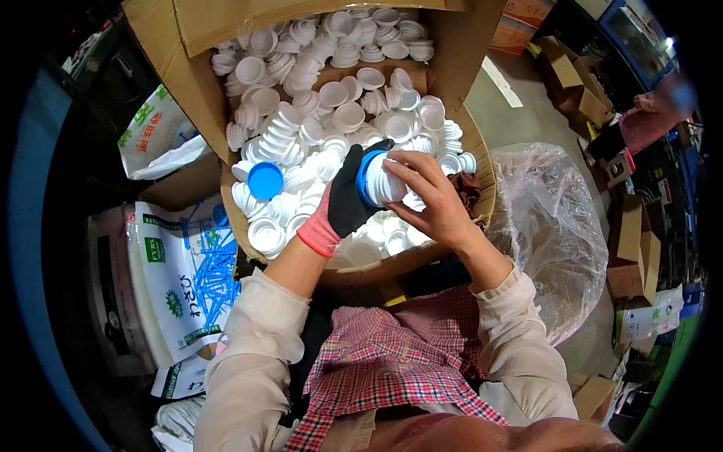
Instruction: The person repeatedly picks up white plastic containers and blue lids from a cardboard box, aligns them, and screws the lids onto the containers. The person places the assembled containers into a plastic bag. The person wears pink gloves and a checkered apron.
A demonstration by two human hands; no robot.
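Observation:
My left hand (346,194), in a black glove with a pink cuff, is closed round a blue plastic cap (363,178). Against the blue cap's open side sits a white ridged plastic cap (384,183), and the fingers of my bare right hand (438,202) grip it. Both hands are over the near part of a large cardboard box (484,162) heaped with white plastic caps (331,135). Another blue cap (266,181) lies on the heap, left of my gloved hand. How far the two held caps fit together is hidden by my fingers.
Thin blue plastic pieces (217,275) lie on a printed white bag (169,301) at the left. A clear plastic bag (550,226) stands right of the box. Further right are cardboard boxes (633,252) and another person (651,124). Brown cloth (467,190) hangs by the box's right rim.

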